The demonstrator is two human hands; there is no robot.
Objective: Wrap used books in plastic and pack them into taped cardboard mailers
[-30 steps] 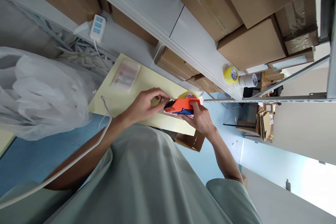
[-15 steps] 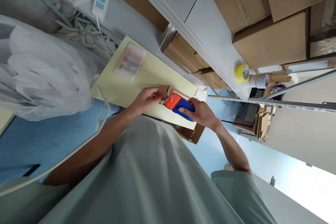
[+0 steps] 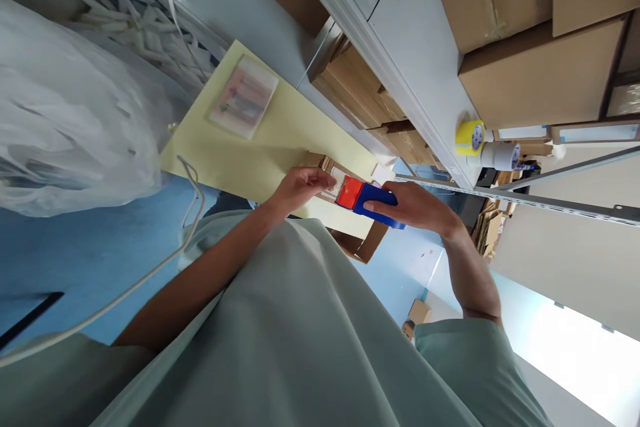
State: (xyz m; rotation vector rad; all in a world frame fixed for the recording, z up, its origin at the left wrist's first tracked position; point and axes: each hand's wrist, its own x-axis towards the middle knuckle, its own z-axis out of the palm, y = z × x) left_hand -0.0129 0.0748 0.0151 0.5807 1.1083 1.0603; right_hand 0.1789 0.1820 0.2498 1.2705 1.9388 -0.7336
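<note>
My right hand [image 3: 413, 203] is wrapped round the blue body of a blue-and-red tool that looks like a tape dispenser [image 3: 350, 192], its red end facing left. My left hand [image 3: 305, 187] has its fingers pinched together just off that red end. A pale, shiny bit shows between the fingertips and the red edge; what the fingers hold is too small to make out. Below and behind the hands is a brown cardboard box [image 3: 314, 159] with a white label, on the pale yellow tabletop [image 3: 240, 160].
A clear packet [image 3: 245, 97] lies on the table's left. Tape rolls [image 3: 470, 138] and large cartons [image 3: 540, 87] sit on the grey shelf at upper right. A big plastic bag [image 3: 75, 113] bulges at left, and a white cable [image 3: 135, 290] hangs before my left arm. An opened carton [image 3: 373, 242] stands below the table edge.
Both hands and the blue-and-red dispenser have shifted right. The dispenser is slightly farther from the left fingertips. The view has moved, showing more of the box under the hands.
</note>
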